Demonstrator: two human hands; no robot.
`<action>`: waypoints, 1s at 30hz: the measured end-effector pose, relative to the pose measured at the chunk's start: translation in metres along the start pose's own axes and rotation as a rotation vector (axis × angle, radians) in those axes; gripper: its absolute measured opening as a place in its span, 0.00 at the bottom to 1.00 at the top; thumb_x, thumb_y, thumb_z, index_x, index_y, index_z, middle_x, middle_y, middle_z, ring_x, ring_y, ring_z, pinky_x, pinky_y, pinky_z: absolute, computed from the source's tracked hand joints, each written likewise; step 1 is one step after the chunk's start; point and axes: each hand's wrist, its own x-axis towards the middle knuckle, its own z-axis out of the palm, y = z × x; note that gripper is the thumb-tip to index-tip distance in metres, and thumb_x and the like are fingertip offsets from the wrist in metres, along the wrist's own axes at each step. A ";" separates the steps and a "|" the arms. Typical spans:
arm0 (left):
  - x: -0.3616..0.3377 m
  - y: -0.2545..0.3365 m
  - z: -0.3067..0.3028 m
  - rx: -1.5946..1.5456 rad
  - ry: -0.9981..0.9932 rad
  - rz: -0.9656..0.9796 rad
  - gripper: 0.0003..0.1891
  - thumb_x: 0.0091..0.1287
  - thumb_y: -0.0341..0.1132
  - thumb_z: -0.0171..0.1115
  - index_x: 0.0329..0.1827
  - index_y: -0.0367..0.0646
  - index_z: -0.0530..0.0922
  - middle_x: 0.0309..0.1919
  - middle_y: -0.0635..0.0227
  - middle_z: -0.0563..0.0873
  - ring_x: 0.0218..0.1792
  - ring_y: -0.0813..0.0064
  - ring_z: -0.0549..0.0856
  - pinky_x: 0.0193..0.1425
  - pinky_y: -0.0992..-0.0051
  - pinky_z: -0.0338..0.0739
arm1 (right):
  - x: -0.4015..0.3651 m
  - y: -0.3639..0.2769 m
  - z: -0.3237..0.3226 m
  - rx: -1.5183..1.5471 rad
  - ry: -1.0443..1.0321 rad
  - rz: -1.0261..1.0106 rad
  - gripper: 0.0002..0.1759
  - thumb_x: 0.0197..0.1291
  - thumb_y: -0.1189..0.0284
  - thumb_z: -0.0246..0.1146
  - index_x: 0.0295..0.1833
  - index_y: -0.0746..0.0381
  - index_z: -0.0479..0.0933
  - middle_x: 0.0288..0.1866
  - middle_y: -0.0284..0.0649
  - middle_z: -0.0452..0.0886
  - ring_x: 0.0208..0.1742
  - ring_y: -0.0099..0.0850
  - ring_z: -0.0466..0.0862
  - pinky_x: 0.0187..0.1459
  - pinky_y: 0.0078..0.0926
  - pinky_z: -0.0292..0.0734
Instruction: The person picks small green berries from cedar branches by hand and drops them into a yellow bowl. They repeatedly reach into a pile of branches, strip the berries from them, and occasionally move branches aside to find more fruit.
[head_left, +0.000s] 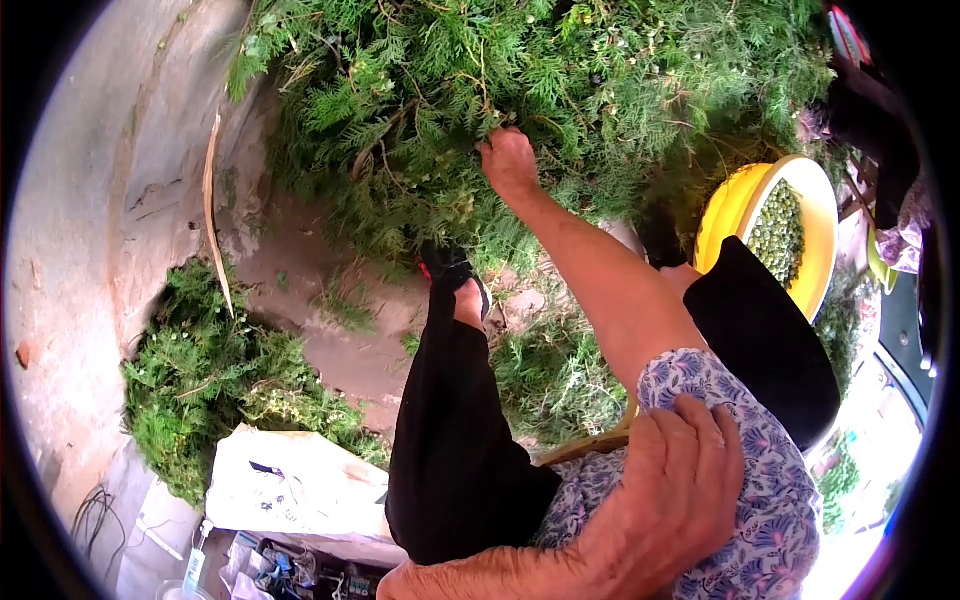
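Observation:
My right hand reaches forward into a big heap of green arborvitae branches. Its fingers are bent together at a branch there; the fingertips are partly lost among the leaves. Close to the camera, my left hand is held in front of my body, back of the hand towards me, by the patterned sleeve of my right arm. Its fingers are curled, and whatever lies under them is hidden. To the right of the heap, a yellow basin stands tilted in view, holding many small green cones.
More cut branches lie on the ground at left, beside a pale wall. A white board or box stands lower left, with cluttered small items below it. Another person's dark-clothed part shows at far right.

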 end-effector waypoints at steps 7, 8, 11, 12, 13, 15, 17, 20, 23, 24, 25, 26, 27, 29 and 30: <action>0.002 0.000 -0.004 -0.028 0.016 -0.019 0.18 0.51 0.31 0.53 0.39 0.24 0.77 0.31 0.45 0.80 0.33 0.58 0.81 0.35 0.69 0.75 | 0.013 -0.006 -0.011 -0.058 -0.109 0.122 0.13 0.50 0.68 0.64 0.37 0.68 0.78 0.34 0.48 0.79 0.36 0.42 0.82 0.36 0.34 0.79; 0.001 0.001 -0.004 -0.031 0.013 -0.026 0.18 0.51 0.32 0.52 0.39 0.24 0.77 0.31 0.45 0.80 0.33 0.58 0.81 0.35 0.68 0.75 | 0.013 -0.004 -0.018 0.039 -0.128 0.138 0.14 0.50 0.69 0.65 0.38 0.69 0.78 0.34 0.47 0.80 0.35 0.39 0.82 0.35 0.32 0.79; 0.002 0.004 -0.004 -0.043 -0.009 -0.056 0.17 0.50 0.32 0.54 0.37 0.25 0.77 0.30 0.46 0.80 0.33 0.58 0.81 0.35 0.68 0.75 | -0.009 0.008 -0.051 0.896 -0.353 0.411 0.15 0.52 0.72 0.64 0.43 0.69 0.75 0.33 0.42 0.79 0.34 0.34 0.82 0.32 0.30 0.79; 0.000 0.004 -0.001 -0.045 -0.008 -0.057 0.17 0.50 0.32 0.54 0.37 0.25 0.77 0.30 0.46 0.80 0.33 0.58 0.81 0.35 0.68 0.75 | -0.019 0.017 -0.056 0.894 -0.354 0.411 0.15 0.52 0.72 0.64 0.43 0.69 0.75 0.33 0.42 0.79 0.34 0.34 0.82 0.32 0.30 0.79; -0.003 0.004 0.005 0.023 0.058 -0.036 0.17 0.50 0.32 0.55 0.37 0.26 0.78 0.30 0.46 0.81 0.33 0.59 0.81 0.35 0.68 0.76 | -0.029 0.028 -0.058 1.101 -0.318 0.438 0.12 0.54 0.74 0.62 0.43 0.67 0.74 0.32 0.39 0.78 0.31 0.32 0.81 0.30 0.29 0.78; -0.008 0.007 0.018 0.089 0.122 -0.015 0.16 0.50 0.32 0.56 0.37 0.26 0.78 0.30 0.47 0.81 0.34 0.59 0.81 0.35 0.68 0.76 | -0.040 0.040 -0.061 1.309 -0.276 0.464 0.10 0.56 0.75 0.60 0.43 0.65 0.72 0.31 0.37 0.77 0.29 0.30 0.80 0.28 0.29 0.76; -0.009 0.016 0.029 0.052 0.177 -0.125 0.16 0.50 0.32 0.58 0.39 0.27 0.78 0.32 0.47 0.81 0.35 0.59 0.82 0.35 0.69 0.77 | -0.046 0.046 -0.063 1.529 -0.332 0.593 0.12 0.56 0.76 0.59 0.47 0.65 0.70 0.32 0.38 0.76 0.28 0.30 0.79 0.26 0.25 0.76; -0.009 0.008 0.024 0.125 0.154 -0.026 0.16 0.51 0.30 0.57 0.41 0.27 0.77 0.32 0.47 0.82 0.35 0.59 0.82 0.36 0.69 0.77 | -0.044 0.043 -0.053 1.395 -0.303 0.585 0.11 0.54 0.77 0.61 0.44 0.65 0.73 0.33 0.39 0.77 0.32 0.32 0.80 0.29 0.27 0.76; -0.008 0.007 0.023 0.089 0.158 -0.056 0.16 0.51 0.29 0.57 0.42 0.27 0.77 0.33 0.46 0.81 0.35 0.59 0.82 0.36 0.69 0.77 | -0.035 0.043 -0.024 0.852 -0.210 0.298 0.12 0.51 0.77 0.63 0.43 0.65 0.75 0.35 0.41 0.76 0.35 0.34 0.80 0.33 0.30 0.76; -0.006 0.006 0.018 0.089 0.157 -0.057 0.16 0.51 0.29 0.57 0.42 0.27 0.77 0.33 0.46 0.81 0.35 0.59 0.82 0.36 0.69 0.77 | -0.033 0.043 -0.011 0.474 -0.129 0.058 0.12 0.50 0.76 0.64 0.43 0.63 0.76 0.38 0.41 0.75 0.36 0.32 0.79 0.35 0.30 0.75; -0.004 0.005 0.010 0.038 0.070 -0.048 0.17 0.51 0.29 0.57 0.42 0.27 0.77 0.33 0.46 0.81 0.36 0.59 0.82 0.36 0.68 0.77 | -0.033 0.044 0.001 0.475 -0.130 0.059 0.12 0.50 0.76 0.64 0.43 0.63 0.76 0.38 0.41 0.75 0.36 0.32 0.79 0.35 0.30 0.75; -0.002 0.003 0.004 -0.012 -0.020 -0.040 0.17 0.51 0.29 0.57 0.42 0.26 0.77 0.33 0.46 0.81 0.36 0.59 0.82 0.37 0.68 0.77 | -0.033 0.042 0.011 0.316 -0.078 0.019 0.14 0.49 0.76 0.64 0.44 0.63 0.76 0.39 0.44 0.75 0.38 0.36 0.78 0.37 0.32 0.75; -0.001 0.003 0.002 -0.011 -0.023 -0.040 0.17 0.51 0.29 0.57 0.42 0.26 0.77 0.33 0.46 0.81 0.36 0.59 0.82 0.37 0.68 0.77 | -0.034 0.041 0.019 0.157 -0.025 -0.019 0.15 0.48 0.76 0.64 0.44 0.63 0.77 0.39 0.47 0.74 0.40 0.40 0.78 0.38 0.34 0.75; 0.001 0.001 0.000 -0.027 -0.026 -0.026 0.16 0.51 0.29 0.57 0.40 0.26 0.77 0.32 0.46 0.81 0.35 0.59 0.81 0.35 0.68 0.77 | -0.034 0.026 0.012 0.074 -0.069 0.016 0.15 0.47 0.76 0.64 0.44 0.63 0.77 0.40 0.50 0.74 0.42 0.47 0.76 0.42 0.37 0.73; 0.002 0.001 -0.002 -0.025 -0.028 -0.024 0.16 0.51 0.29 0.57 0.40 0.26 0.77 0.32 0.46 0.81 0.35 0.59 0.81 0.35 0.68 0.77 | -0.034 0.022 0.010 0.043 -0.084 0.027 0.15 0.47 0.76 0.64 0.44 0.63 0.77 0.40 0.50 0.74 0.42 0.48 0.76 0.42 0.38 0.73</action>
